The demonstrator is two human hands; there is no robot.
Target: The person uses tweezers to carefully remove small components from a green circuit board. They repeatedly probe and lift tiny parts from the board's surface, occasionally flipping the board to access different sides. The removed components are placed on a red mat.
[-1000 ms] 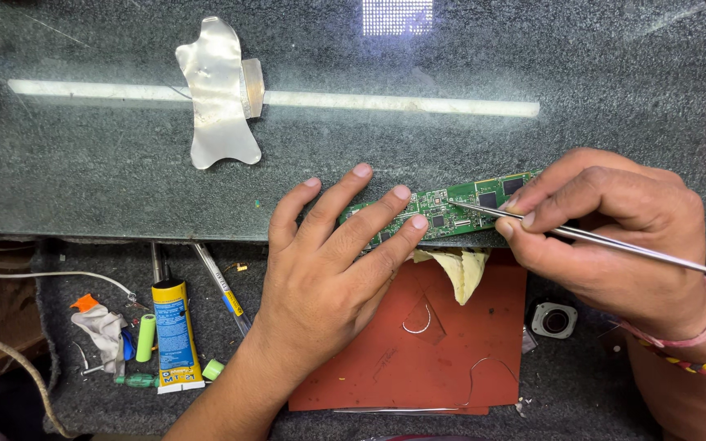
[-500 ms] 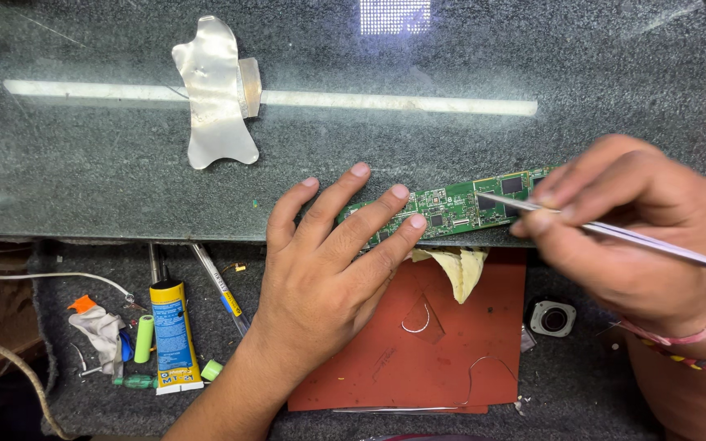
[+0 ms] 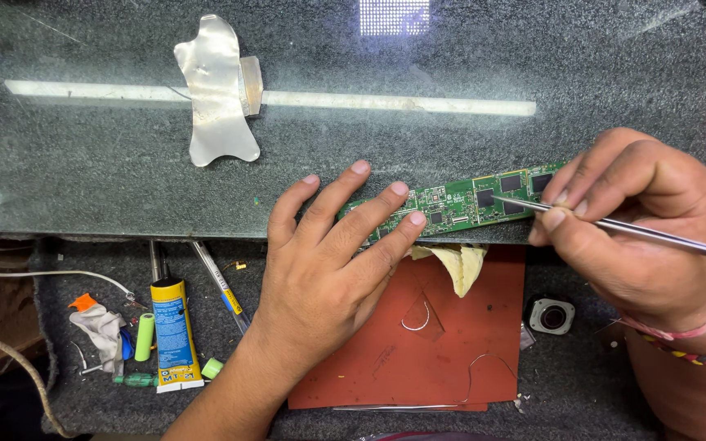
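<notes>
Both hands unmoved, tweezers [image 3: 614,227] still touching circuit board [image 3: 459,202].

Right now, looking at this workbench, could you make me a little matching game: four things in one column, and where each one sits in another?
Things:
1. green circuit board
2. thin metal tool
3. glue tube
4. red mat

Places:
A. on the lower shelf, far left
B. in the right hand
C. under the left hand, on the glass top
D. on the lower shelf, below the board

Pairs: 1-C, 2-B, 3-A, 4-D
</notes>
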